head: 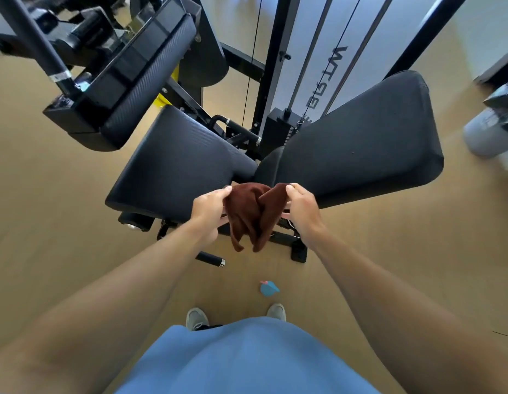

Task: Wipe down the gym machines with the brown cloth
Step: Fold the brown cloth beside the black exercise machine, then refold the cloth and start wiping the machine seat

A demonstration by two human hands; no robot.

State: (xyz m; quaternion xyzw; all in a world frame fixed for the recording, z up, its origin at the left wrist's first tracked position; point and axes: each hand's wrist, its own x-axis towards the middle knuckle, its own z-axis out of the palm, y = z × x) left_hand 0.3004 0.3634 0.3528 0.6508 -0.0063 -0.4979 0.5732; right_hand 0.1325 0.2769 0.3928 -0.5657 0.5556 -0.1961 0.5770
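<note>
Step in hand: you look to be readying the brown cloth (254, 216), spreading or refolding it, not yet wiping.
Left hand (210, 207): thumb and fingers pinch the cloth's upper left edge.
Right hand (302, 209): pinches the upper right edge the same way.
Cloth: held in the air between your hands, its two folds hanging down, just in front of the near ends of the pads and touching neither.
Machine: left seat pad (173, 163) and right seat pad (360, 137) splay outward from the weight stack (278, 123).
Next move: gather the cloth into one hand, press it flat on a pad and sweep along it.
Floor: a small blue object (269, 288) lies near your shoes.
</note>
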